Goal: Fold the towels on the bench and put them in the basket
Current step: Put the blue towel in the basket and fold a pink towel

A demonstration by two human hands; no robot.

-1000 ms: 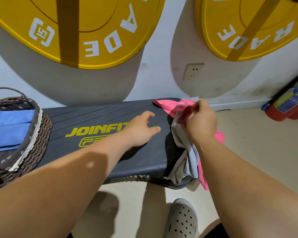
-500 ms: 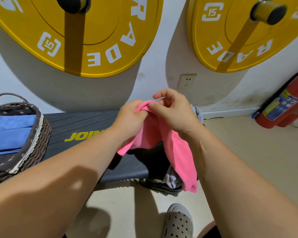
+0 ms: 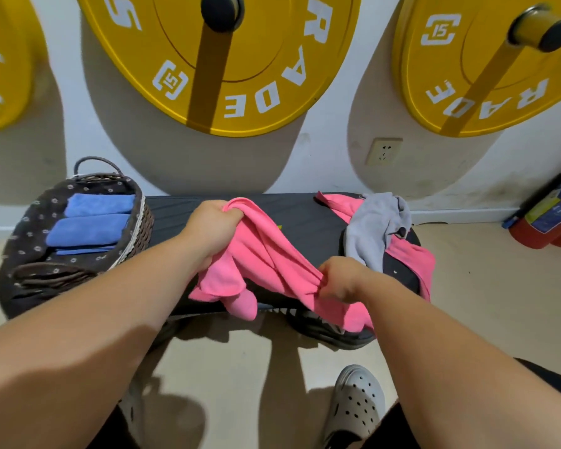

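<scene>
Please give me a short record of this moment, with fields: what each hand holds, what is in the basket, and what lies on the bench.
left hand: grips one end of the held pink towel
right hand: grips its other end
basket: two folded blue towels, side by side
bench: at its right end, a crumpled grey towel lies over a second pink towel

The pink towel [image 3: 272, 257] before you is bright and plain. A second pink towel [image 3: 412, 259] and a pale grey towel [image 3: 370, 234] lie on your black bench [image 3: 305, 215]. 2 blue towels [image 3: 91, 228] fill the dark brown basket [image 3: 144, 222], whose lining [image 3: 36, 218] shows small white flowers. The yellow plates [image 3: 256, 59] bear white lettering.
</scene>
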